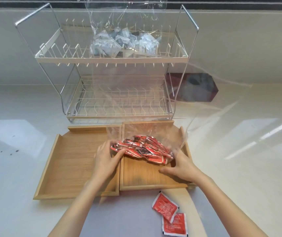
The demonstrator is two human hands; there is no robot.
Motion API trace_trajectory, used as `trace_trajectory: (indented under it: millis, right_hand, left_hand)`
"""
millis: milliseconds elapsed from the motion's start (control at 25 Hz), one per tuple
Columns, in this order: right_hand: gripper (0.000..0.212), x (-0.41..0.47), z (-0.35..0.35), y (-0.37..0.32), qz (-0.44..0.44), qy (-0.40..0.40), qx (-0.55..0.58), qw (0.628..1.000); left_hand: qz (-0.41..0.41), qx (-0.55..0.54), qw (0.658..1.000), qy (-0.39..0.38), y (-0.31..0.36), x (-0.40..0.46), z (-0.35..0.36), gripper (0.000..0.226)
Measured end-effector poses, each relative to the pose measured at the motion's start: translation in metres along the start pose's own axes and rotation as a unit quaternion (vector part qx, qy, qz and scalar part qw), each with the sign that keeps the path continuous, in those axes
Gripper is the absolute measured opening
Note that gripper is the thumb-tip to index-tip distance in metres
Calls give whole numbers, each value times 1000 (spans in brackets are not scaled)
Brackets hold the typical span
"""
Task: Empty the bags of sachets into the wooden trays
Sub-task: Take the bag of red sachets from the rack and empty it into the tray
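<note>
Head view is showing two wooden trays lying side by side on the white tabletop (25,168), touching along their inner edges, with a wire dish rack (112,65) standing just behind them. Over the right tray (153,178) a clear plastic bag (136,130) is rising up and draping back toward the rack, and a heap of red sachets (142,148) is lying in its lower part, resting on the far half of that tray. The left hand (107,159) is reaching in from the left tray (75,159), its fingers curling onto the near left edge of the heap through or beside the film; whether it is pinching the plastic or the sachets I cannot tell. The right hand (179,165) is lying low at the heap's right end, fingers mostly straight and spread, seeming to press rather than grip. Two loose red sachets (169,216) are lying on the tabletop in front of the right tray, outside it. A second bag of pale sachets (124,41) is sitting on the rack's upper shelf, unemptied. The step in hand appears to be working the red heap out of its bag; next, the film probably needs pulling free while the heap is being held down, and the two strays need collecting.
</note>
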State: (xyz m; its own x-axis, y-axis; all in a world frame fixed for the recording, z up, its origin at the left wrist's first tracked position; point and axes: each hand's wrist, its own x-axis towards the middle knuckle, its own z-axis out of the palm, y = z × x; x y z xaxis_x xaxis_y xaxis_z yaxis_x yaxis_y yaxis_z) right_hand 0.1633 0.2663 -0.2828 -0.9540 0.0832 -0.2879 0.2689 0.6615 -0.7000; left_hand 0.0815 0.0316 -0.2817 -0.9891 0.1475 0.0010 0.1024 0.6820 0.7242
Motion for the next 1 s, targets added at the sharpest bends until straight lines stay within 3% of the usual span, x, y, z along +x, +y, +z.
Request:
trace_trajectory:
  millis: [200, 400, 560, 640, 760, 880, 1000]
  right_hand:
    - [22, -7, -4, -13, 9, 149, 66, 987]
    - [13, -38, -23, -12, 14, 144, 166, 975]
    - [6, -66, -14, -2, 58, 141, 192, 969]
    - [4, -76, -5, 4, 95, 148, 211, 962]
    - [10, -86, 1, 3, 139, 151, 257, 944]
    - [19, -90, 1, -1, 154, 147, 294, 932]
    - [24, -88, 1, -4, 157, 134, 254, 945]
  left_hand:
    - [37, 63, 997, 17, 8, 0, -10, 29]
    - [11, -76, 997, -6, 23, -34, -23, 32]
    - [-94, -191, 976, -44, 23, -58, -17, 28]
    - [-118, -259, 952, -115, 20, -69, -17, 50]
    - [-53, -236, 951, -192, 9, -89, -21, 89]
    - [-3, -162, 965, -205, -5, -100, -20, 76]
    - [6, -131, 975, -182, -11, -103, -19, 61]
